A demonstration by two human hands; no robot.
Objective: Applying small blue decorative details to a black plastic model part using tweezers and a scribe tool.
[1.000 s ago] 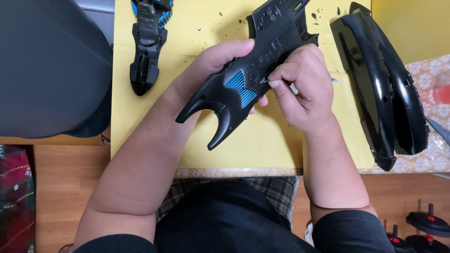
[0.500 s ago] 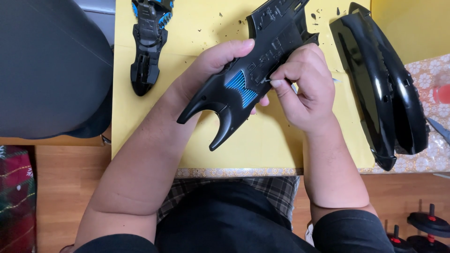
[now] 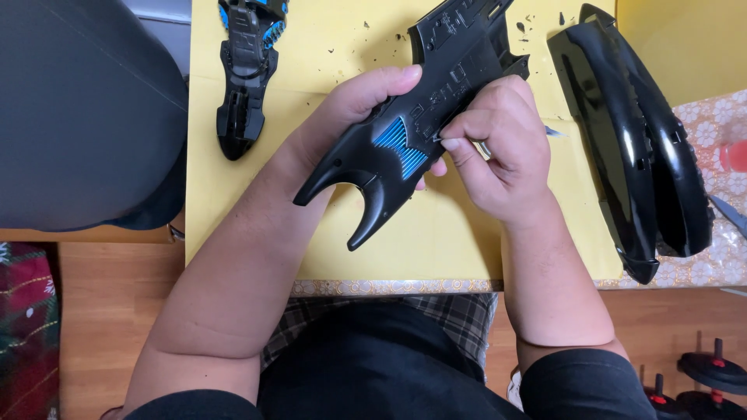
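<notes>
My left hand grips a long black plastic model body with a blue ribbed panel and two pointed fins at its near end, held above a yellow mat. My right hand pinches a thin metal tool against the body's right side, just past the blue panel. Most of the tool is hidden inside my fingers.
A black and blue model part lies on the mat at the upper left. A large glossy black curved shell rests at the right on a floral tablecloth. A dark grey chair back fills the left. Small dumbbells sit on the wooden floor.
My right hand has shifted slightly along the body's edge with the tool. The left hand keeps the same grip.
</notes>
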